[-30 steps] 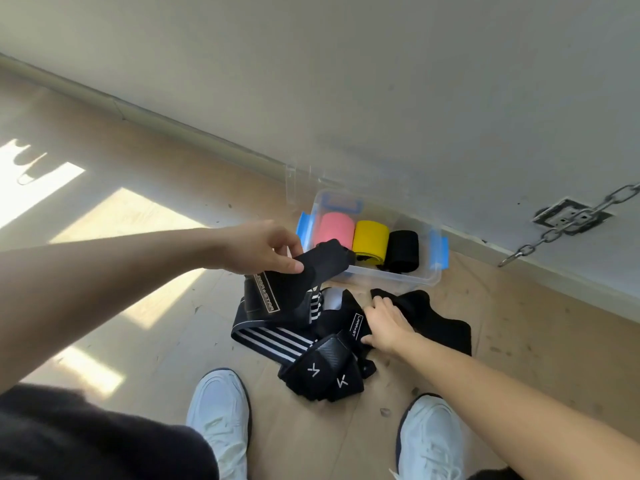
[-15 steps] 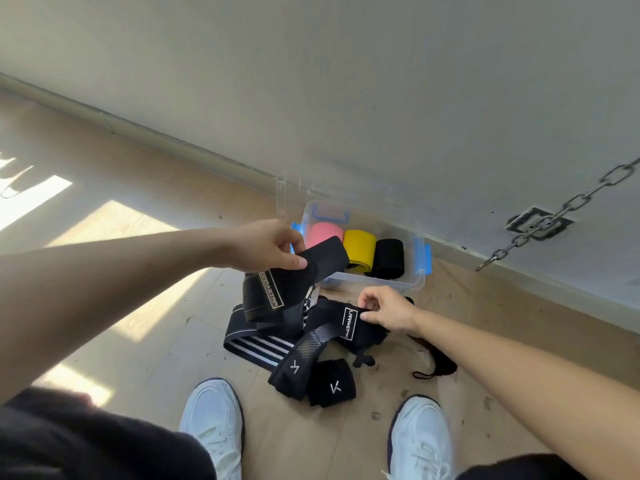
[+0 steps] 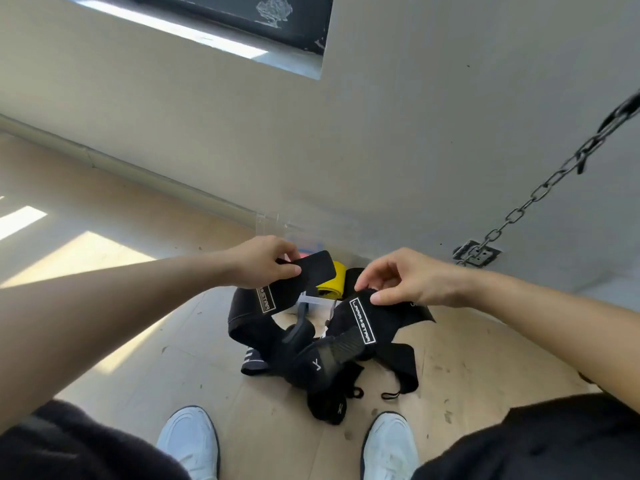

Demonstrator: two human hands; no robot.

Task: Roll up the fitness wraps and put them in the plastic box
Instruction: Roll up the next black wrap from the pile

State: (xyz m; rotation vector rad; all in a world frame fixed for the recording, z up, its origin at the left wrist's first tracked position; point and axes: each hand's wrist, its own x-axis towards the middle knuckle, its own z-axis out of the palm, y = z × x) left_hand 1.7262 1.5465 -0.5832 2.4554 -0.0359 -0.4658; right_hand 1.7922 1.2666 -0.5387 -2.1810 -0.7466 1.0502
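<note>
The right hand (image 3: 398,278), fingers clamped on a black wrap (image 3: 367,320), had since raised it off the pile (image 3: 318,375) level with the left hand (image 3: 263,265), likewise pinching a second wrap (image 3: 277,296), before the plastic box (image 3: 304,242) at the floor's (image 3: 173,358) far edge; rolling apparently not begun.

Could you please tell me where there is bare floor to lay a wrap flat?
Bare floor lies left of the wrap pile, beyond the left shoe, and right of the pile, toward the chain. It is crowded between the pile and the plastic box, where left hand and right hand hold wraps.
</note>
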